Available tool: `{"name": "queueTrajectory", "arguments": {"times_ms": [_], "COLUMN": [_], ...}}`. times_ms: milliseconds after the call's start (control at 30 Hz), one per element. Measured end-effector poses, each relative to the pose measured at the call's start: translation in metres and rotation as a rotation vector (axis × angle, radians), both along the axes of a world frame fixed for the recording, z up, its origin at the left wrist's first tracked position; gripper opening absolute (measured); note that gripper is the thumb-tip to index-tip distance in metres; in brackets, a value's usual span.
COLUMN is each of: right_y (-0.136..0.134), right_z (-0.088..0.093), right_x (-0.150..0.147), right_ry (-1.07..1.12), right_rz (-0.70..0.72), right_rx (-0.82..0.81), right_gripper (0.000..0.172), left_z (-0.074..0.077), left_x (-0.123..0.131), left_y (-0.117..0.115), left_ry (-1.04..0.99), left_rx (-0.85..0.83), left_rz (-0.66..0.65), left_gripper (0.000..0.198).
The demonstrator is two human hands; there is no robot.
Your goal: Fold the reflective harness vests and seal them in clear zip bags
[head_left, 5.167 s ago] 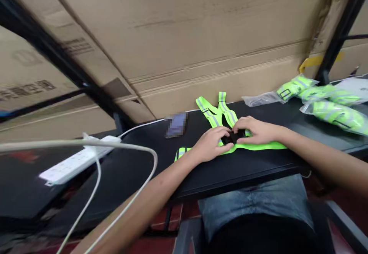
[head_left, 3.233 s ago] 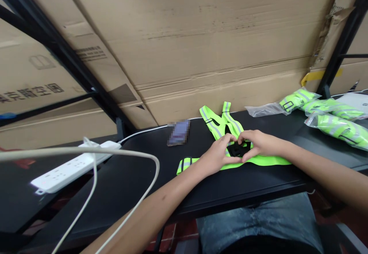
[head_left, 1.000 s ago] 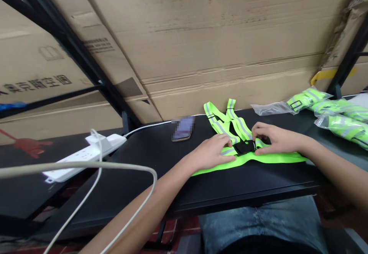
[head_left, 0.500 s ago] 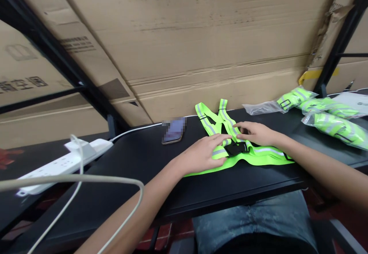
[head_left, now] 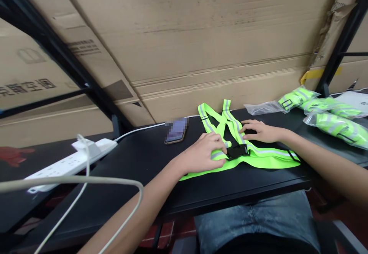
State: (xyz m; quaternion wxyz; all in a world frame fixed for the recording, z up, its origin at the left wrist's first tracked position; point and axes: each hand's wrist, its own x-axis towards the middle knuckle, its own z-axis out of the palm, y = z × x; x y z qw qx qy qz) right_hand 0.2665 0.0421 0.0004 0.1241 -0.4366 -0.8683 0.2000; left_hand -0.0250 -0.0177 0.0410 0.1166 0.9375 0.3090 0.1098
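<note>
A fluorescent green reflective vest (head_left: 273, 163) made of elastic straps with silver stripes lies spread on the black tabletop. Its shoulder straps cross toward the cardboard, and a black buckle (head_left: 237, 151) joins the waistband near the middle. My left hand (head_left: 205, 152) rests on the vest left of the buckle, fingers bent over the straps and thumb apart from them. Part of the waistband is hidden under it. Against the edge of the right shoulder strap, my right hand (head_left: 260, 132) has its thumb and fingers spread, not closed on the strap.
A phone (head_left: 176, 130) lies left of the vest. Bagged green vests (head_left: 339, 125) are at the right. A white power strip (head_left: 71, 164) and a loose cable (head_left: 115, 180) are at the left. Large cardboard (head_left: 201, 47) stands behind the black table (head_left: 138, 158). A reddish, hand-like shape (head_left: 14, 154) shows far left.
The fingers of my left hand have bent more over the straps. My right hand has shifted slightly outward along the right strap. The view has swung a little left.
</note>
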Motion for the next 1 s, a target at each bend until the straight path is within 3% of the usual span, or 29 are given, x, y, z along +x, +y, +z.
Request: {"name": "queueTrajectory", "arguments": {"times_ms": [167,267,333,467,767,833,933,1000], "right_y": [0.018,0.033,0.043,0.057,0.055,0.052,0.049,0.048], "right_z": [-0.004,-0.009,-0.011,-0.016,-0.022,-0.021,-0.018,-0.016], "right_x": [-0.002,-0.007,-0.012,-0.02,-0.023,-0.022,-0.022,-0.025], "right_ry": [0.125,0.111,0.065,-0.025,0.029,0.013,-0.006,-0.013], "right_rz": [-0.001,0.059,0.119,0.204,0.161,0.134,0.129,0.171], "right_rx": [0.086,0.144,0.149,0.136,0.207,0.204,0.219,0.227], "right_gripper": [0.065,0.076,0.073,0.067,0.061,0.064,0.068,0.066], "left_z": [-0.005,-0.011,-0.012,-0.009,-0.007,-0.01,-0.019,-0.027], "left_x": [0.004,0.007,0.007,0.006,0.001,-0.003,-0.015,-0.023], "left_y": [-0.005,-0.006,-0.006,-0.006,-0.004,0.008,0.033,0.049], "left_ry": [-0.063,-0.012,0.052,0.097,-0.029,-0.104,-0.218,-0.228], "left_rx": [-0.054,-0.142,-0.164,-0.166,-0.177,-0.134,-0.033,-0.067], "left_rz": [-0.001,0.005,-0.012,-0.021,-0.013,0.091,0.409,0.553], "left_gripper": [0.035,0.067,0.079,0.077,0.067,0.065,0.06,0.062]}}
